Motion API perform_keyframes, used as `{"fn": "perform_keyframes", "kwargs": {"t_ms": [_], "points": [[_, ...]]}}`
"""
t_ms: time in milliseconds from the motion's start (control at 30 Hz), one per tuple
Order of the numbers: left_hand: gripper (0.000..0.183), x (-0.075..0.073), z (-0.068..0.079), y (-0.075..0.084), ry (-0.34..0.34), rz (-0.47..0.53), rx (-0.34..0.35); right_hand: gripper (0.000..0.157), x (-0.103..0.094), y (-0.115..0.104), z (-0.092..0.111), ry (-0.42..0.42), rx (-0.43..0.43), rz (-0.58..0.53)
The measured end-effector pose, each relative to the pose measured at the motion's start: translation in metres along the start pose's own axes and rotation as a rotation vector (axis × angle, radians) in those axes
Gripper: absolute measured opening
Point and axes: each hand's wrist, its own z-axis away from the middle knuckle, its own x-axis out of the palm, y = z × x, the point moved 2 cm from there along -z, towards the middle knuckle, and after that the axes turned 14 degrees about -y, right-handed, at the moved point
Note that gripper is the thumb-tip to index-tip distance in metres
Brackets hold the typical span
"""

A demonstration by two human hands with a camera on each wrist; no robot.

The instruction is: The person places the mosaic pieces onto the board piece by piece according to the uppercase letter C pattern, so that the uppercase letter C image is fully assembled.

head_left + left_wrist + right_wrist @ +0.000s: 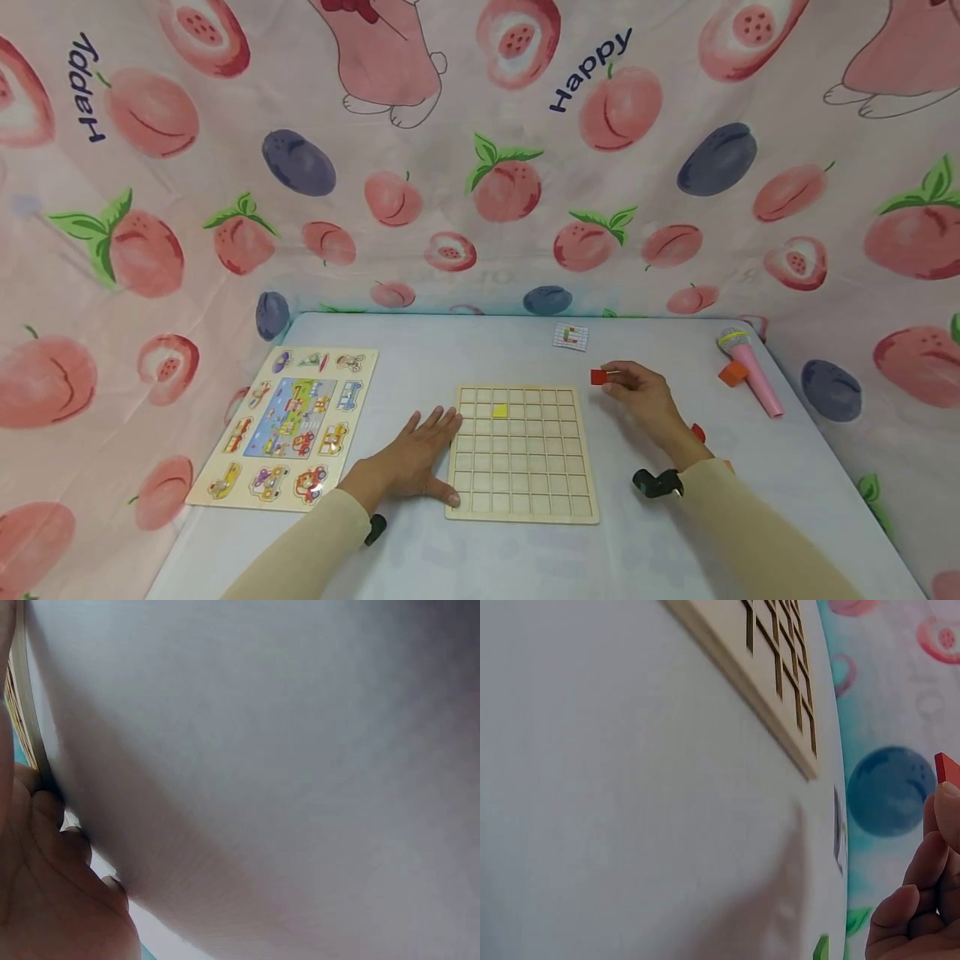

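A wooden grid board (525, 467) lies in the middle of the table, with a yellow square tile (500, 411) in one cell of its second row. My left hand (415, 454) rests at the board's left edge, fingers spread and thumb near the lower left corner. To the right of the board's upper corner, my right hand (648, 404) pinches a red square tile (598, 377) between thumb and fingertips. In the right wrist view the same red tile (948, 771) sticks up from the fingertips, apart from the board.
On the left lies a vehicle picture puzzle board (360, 367). A small card (571, 337) with a coloured grid pattern is behind the board. At right are a pink toy microphone (759, 379), an orange block (732, 373) and a red piece (698, 432) partly behind the right wrist.
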Motion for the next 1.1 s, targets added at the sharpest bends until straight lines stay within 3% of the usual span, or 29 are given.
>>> {"fn": "perform_keyframes", "kwargs": {"t_ms": [433, 733, 933, 1100], "points": [[0.133, 0.001, -0.002, -0.001, 0.005, -0.015, 0.000, 0.030, 0.055, -0.024, -0.015, -0.035, -0.057, -0.089], [0.133, 0.001, 0.000, -0.001, 0.002, -0.002, 0.002, 0.026, 0.094, -0.038, -0.021, -0.091, -0.017, -0.015], [0.133, 0.001, 0.000, -0.001, 0.003, -0.003, -0.003, 0.027, 0.109, -0.040, -0.023, -0.115, -0.001, -0.014], [0.133, 0.001, 0.000, 0.000, 0.005, 0.003, 0.003, 0.025, 0.116, -0.036, -0.024, -0.102, -0.026, 0.057]]}}
